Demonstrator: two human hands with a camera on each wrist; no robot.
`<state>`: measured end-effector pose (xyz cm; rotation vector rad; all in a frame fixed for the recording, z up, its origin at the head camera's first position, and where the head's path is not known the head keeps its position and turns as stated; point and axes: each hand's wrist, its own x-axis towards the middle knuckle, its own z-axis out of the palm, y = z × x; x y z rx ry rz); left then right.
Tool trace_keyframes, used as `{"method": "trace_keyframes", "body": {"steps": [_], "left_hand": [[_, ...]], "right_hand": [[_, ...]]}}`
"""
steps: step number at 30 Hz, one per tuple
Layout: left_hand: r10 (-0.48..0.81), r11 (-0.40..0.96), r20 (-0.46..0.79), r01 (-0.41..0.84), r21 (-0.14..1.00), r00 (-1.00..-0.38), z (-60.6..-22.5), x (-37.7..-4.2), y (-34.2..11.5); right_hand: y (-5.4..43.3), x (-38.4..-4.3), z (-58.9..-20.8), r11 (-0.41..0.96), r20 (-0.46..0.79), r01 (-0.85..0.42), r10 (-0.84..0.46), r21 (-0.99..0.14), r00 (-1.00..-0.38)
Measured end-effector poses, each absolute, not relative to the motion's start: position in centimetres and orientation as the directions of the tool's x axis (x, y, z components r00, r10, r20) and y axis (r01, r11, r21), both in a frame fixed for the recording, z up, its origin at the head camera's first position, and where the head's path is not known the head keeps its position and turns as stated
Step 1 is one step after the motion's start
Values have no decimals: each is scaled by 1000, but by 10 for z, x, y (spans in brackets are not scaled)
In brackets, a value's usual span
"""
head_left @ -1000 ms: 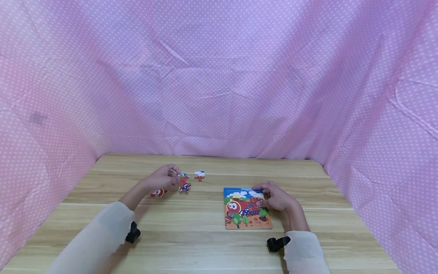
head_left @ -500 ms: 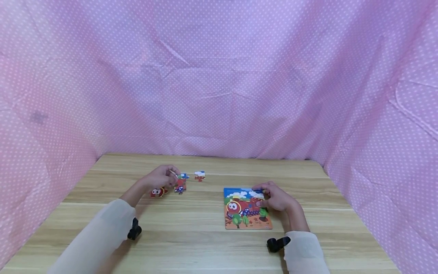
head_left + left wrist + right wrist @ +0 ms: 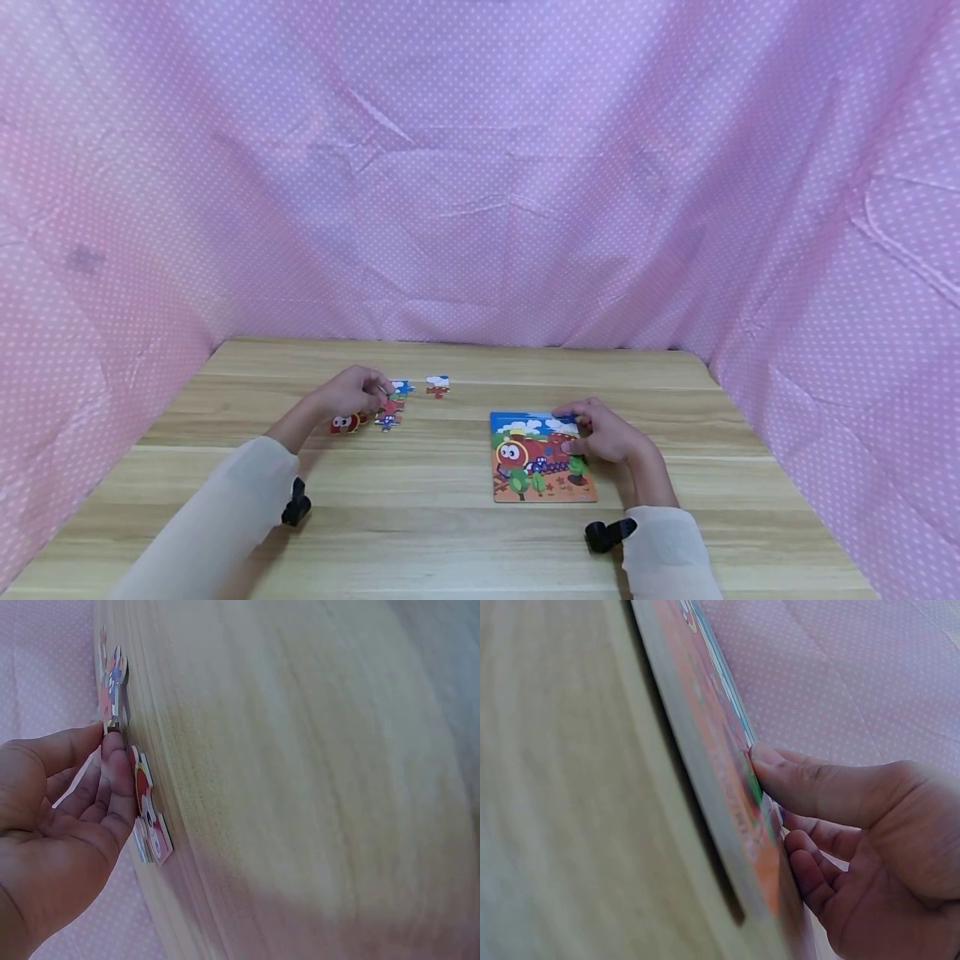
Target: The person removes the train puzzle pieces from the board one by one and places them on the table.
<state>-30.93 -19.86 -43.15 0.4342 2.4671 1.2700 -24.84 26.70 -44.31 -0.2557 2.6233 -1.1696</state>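
Note:
In the head view my left hand (image 3: 352,393) pinches a red and green puzzle piece (image 3: 387,414) with a blue part by its near edge. The left wrist view shows thumb and fingertip meeting at that piece (image 3: 112,694), tilted over the wood. Below those fingers lies another piece (image 3: 152,817) with a cartoon eye. To the right, my right hand (image 3: 606,432) holds the right side of a square train puzzle board (image 3: 525,487). In the right wrist view its thumb (image 3: 780,776) presses on the picture, and the other fingers curl at the board's edge.
A white and red puzzle piece (image 3: 438,385) lies right of the left hand, and a blue and white one (image 3: 402,387) just behind the pinched piece. The wooden table (image 3: 420,517) ends at a pink dotted curtain (image 3: 465,208). A black wrist camera (image 3: 296,504) sits under the left sleeve.
The pinched puzzle piece has turned and shifted left and slightly toward the person, uncovering more of the blue and white piece behind it. My right hand and the puzzle board have stayed put.

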Motion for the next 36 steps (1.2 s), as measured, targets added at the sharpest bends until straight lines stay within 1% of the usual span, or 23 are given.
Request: {"method": "trace_keyframes", "body": {"steps": [6, 13, 16, 28, 36], "left_hand": [[410, 602, -139, 153, 784, -902, -431, -310, -199], [438, 646, -111, 227, 729, -892, -432, -310, -199], [423, 664, -120, 217, 715, -898, -432, -309, -199], [409, 653, -140, 182, 735, -902, -429, -308, -199], [424, 641, -107, 214, 737, -900, -425, -310, -189]], "right_hand": [[268, -248, -443, 661, -162, -53, -260, -748, -952], [268, -249, -445, 664, -160, -58, -263, -745, -951], [268, -249, -445, 663, -158, -60, -263, -746, -952], [268, -249, -445, 659, -157, -55, -258, -750, -953], [266, -250, -445, 659, -156, -53, -255, -750, -954]]}}
